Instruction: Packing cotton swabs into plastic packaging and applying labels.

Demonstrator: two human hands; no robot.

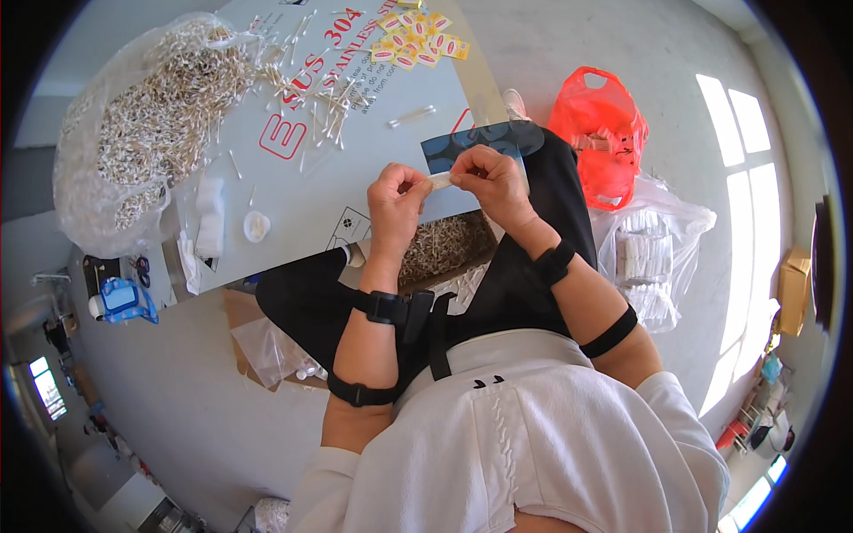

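Observation:
My left hand (396, 200) and my right hand (490, 180) meet above my lap and pinch a small white packet (440, 180) between their fingertips. Just past them is the edge of a grey board (373, 133) with red lettering that serves as a work surface. Loose white cotton swabs (330, 102) lie scattered on it, and small yellow and red packets (416, 40) sit at its far end. Below my hands a cardboard box (449, 249) holds more swabs.
A large clear bag of swabs (147, 124) lies at the left. A red plastic bag (604, 133) and a clear bag of white packs (649, 258) sit on the floor at the right. A small white cup (257, 226) and a blue dispenser (124, 298) are at the left.

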